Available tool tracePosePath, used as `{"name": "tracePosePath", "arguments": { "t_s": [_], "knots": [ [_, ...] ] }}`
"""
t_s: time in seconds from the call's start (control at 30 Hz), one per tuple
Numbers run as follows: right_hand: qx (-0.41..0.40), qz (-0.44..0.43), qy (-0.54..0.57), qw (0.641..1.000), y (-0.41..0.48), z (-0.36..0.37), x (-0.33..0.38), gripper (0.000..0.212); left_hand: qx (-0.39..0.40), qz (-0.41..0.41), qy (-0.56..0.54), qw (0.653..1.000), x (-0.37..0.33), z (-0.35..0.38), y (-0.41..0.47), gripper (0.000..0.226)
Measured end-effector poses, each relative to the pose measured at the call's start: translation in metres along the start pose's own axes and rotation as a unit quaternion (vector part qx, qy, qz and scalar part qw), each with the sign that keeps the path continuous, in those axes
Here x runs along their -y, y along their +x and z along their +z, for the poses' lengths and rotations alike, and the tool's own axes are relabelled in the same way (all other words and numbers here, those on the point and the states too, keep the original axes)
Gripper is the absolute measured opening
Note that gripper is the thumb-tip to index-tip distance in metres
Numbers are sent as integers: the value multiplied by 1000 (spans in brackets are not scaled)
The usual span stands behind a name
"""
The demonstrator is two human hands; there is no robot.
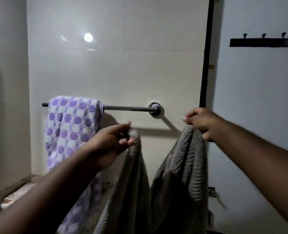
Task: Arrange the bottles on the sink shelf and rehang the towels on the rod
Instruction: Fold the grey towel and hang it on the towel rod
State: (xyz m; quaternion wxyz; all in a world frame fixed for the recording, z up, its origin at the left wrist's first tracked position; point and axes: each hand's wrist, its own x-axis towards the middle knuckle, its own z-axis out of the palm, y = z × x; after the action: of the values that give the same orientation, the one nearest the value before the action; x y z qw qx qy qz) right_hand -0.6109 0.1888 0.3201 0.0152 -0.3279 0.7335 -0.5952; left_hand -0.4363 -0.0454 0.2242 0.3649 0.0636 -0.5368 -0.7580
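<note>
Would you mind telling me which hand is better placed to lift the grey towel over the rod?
Probably the left hand: it pinches the grey towel just under the bare stretch of rod, while the right hand grips it out past the bracket.

A chrome rod (128, 108) runs level. A purple-and-white dotted towel (70, 125) hangs draped over its left end. A grey ribbed towel (178, 174) hangs below the rod's bare right part, apart from it, one top corner pinched in the left grip (109, 142), the other bunched in the right grip (201, 122).
</note>
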Motion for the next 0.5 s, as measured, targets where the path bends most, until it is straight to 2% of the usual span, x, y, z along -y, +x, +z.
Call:
{"name": "tracePosePath", "arguments": {
  "t_s": [0.07, 0.1, 0.17, 0.23, 0.37, 0.5],
  "knots": [
    [15, -3, 22, 1000, -10, 30, 8, 22, 56, 3, 79, 995, -23, 115, -100, 16],
    [24, -1, 35, 999, -14, 42, 10, 22, 53, 40, 121, 990, -26, 93, -60, 12],
    [43, 4, 61, 997, -21, 58, 12, 21, 61, 1, 114, 992, -11, 113, -56, 9],
    [43, 1, 79, 996, -27, 62, 13, 20, 26, -26, 122, 992, -9, 115, -49, 11],
    [68, 10, 93, 993, -36, 49, 8, 22, 55, -22, 122, 991, -4, 116, -47, 12],
    [111, 10, 67, 991, -42, 27, 1, 23, 84, -24, 174, 981, -1, 106, -49, 16]
  ]
}}
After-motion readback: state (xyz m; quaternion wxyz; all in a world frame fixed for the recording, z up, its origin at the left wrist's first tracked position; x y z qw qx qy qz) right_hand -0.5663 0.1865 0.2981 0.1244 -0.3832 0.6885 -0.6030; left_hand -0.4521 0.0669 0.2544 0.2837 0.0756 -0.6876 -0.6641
